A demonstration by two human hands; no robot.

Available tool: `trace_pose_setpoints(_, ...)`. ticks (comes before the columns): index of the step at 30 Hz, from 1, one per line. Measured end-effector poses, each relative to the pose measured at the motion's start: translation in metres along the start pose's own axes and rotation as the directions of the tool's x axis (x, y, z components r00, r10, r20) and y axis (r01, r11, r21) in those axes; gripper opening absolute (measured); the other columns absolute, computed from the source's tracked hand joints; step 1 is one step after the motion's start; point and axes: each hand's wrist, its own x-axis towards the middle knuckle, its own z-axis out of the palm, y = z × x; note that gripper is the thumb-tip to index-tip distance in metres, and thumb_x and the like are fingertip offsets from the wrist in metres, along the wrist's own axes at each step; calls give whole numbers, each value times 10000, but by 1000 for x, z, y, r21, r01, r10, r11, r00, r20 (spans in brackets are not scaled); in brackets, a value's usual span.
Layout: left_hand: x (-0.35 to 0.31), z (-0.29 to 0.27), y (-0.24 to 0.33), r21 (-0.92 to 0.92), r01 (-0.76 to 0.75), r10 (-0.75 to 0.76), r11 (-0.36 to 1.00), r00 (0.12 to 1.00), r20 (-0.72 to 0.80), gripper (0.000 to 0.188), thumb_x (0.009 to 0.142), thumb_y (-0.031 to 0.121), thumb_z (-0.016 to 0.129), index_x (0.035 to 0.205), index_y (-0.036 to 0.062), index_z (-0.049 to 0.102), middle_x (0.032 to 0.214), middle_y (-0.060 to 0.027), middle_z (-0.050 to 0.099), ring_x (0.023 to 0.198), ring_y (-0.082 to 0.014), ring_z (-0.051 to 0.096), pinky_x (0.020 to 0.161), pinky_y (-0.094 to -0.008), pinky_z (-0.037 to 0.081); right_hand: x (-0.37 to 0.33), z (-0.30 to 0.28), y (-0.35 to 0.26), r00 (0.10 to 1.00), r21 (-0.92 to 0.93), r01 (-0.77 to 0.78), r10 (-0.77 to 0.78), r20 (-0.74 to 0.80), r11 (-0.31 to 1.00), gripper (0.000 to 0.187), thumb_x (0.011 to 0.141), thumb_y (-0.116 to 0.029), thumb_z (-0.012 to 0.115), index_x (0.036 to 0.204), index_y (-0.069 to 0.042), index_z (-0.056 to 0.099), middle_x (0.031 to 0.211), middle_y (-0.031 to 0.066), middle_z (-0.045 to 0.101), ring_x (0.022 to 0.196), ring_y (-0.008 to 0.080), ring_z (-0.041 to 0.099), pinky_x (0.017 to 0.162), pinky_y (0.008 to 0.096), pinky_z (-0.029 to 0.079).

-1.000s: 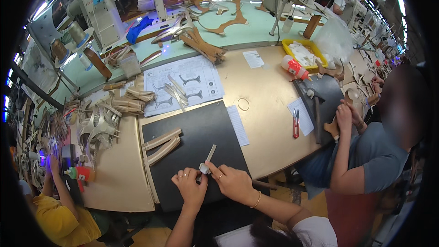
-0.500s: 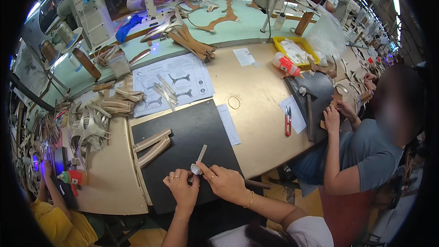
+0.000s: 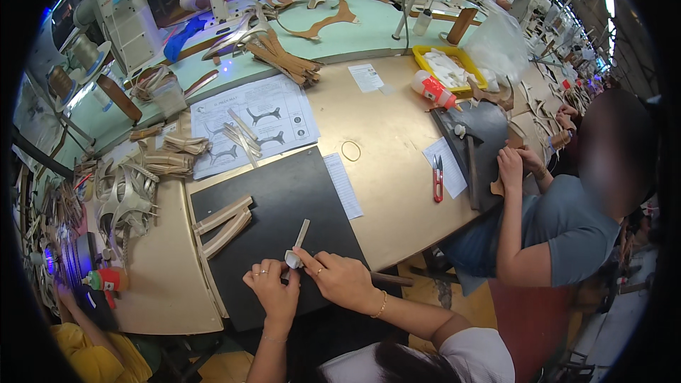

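My left hand and my right hand meet over the near part of a black mat. A small white blocky piece sits between their fingertips, with my right index finger against it. A narrow light strip sticks out beyond it, away from me. My left thumb and fingers are closed just below the white piece; what they pinch is hidden. Past my right hand pokes a brown stick; whether it joins the white piece is hidden. Two bundles of light strips lie on the mat's left.
Behind the mat lies a printed drawing sheet with loose strips. Cut pieces are heaped at left. Red-handled snips, a rubber band and a yellow tray are on the right. Co-workers sit right, left and opposite.
The whole view has shifted slightly. My hands keep nearly the same grip around the white piece. Opposite, a person's hand now reaches out over the brown cut pieces.
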Motion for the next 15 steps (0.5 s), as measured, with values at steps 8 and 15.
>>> trace_pose_setpoints(8,-1,0,-1,11,-18,18,1000,1000,-4,180,759,89,776,827,94,610,844,-20,581,846,-236,534,857,-405,336,0,1,-2,999,-10,-14,14,-29,1000,526,924,-193,710,1439,-159,610,757,6,523,616,157,595,508,319,475)
trace_pose_setpoints(15,0,-1,-1,5,-15,15,1000,1000,0,175,765,92,772,828,93,609,843,-24,580,847,-239,534,859,-406,336,0,1,-2,999,3,-9,9,-43,1000,542,912,-182,721,1441,-160,608,757,6,521,613,161,588,514,322,478)
